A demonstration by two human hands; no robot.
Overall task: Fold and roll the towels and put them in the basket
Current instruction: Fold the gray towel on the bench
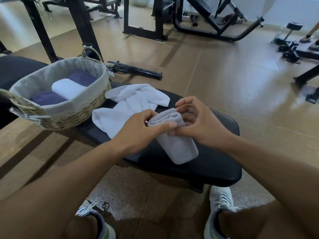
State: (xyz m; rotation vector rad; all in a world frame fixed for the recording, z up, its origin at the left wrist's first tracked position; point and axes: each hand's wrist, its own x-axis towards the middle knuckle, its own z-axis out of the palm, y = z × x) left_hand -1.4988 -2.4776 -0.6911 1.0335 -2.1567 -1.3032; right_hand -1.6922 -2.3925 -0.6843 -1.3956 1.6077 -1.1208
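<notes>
On the bench (215, 169), both hands grip a tightly rolled grey towel (179, 149).

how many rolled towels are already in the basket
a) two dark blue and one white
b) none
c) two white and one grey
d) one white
a: inside the basket a white rolled towel lies between two dark blue rolled towels, while both hands hold the grey rolled towel on the bench.
</notes>
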